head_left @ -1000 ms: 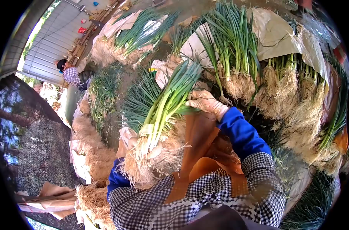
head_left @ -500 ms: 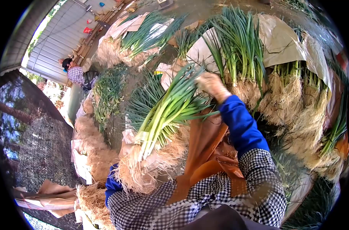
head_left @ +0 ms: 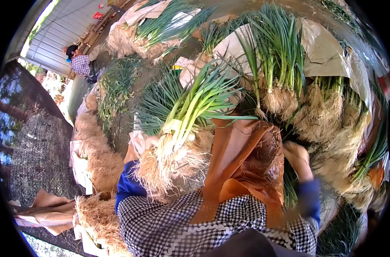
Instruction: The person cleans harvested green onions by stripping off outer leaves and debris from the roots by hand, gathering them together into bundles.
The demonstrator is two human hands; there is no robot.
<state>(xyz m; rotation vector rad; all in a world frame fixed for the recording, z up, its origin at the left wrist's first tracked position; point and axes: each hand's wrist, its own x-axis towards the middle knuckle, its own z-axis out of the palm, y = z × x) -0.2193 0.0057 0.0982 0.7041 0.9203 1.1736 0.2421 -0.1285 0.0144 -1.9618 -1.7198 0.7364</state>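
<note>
Our left hand (head_left: 180,153) clasps the leafy bunch (head_left: 185,112), fingers curled; our right hand (head_left: 297,157), right of the apron (head_left: 229,156), has fingers too blurred to tell.

Room above apron (head_left: 250,150), leek bunch (head_left: 187,115) left, roots (head_left: 321,113) right

Ribbed wall (head_left: 58,38), seemingly dark netting (head_left: 45,154)

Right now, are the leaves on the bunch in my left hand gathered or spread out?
Spread out: the leaves fan apart toward their tips, while the stems sit close together near the roots.
</note>
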